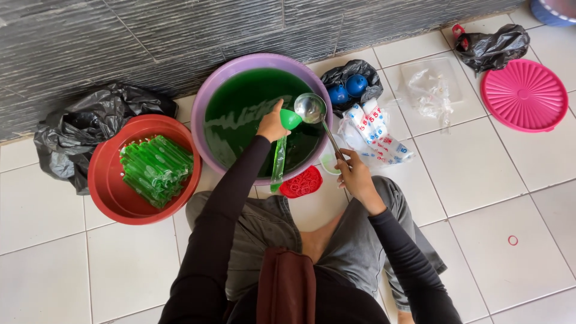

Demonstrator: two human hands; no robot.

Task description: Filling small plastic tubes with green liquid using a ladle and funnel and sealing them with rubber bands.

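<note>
Head view: the left hand [271,125] is closed around a small green plastic funnel [290,118] set in the mouth of a long, narrow clear plastic bag [278,163], which hangs over the purple plastic basin [207,95] of green liquid. The right hand [353,174] grips the handle of a steel ladle [312,108], its bowl touching the funnel. A red plastic basin [105,191] of filled green tubes [157,169] sits beside the person's left knee. Red rubber bands [301,182] lie heaped on the tiled floor [498,198] between the hands, white printed packets [377,133] just beyond, and a round pink ribbed lid [524,95] farther off.
</note>
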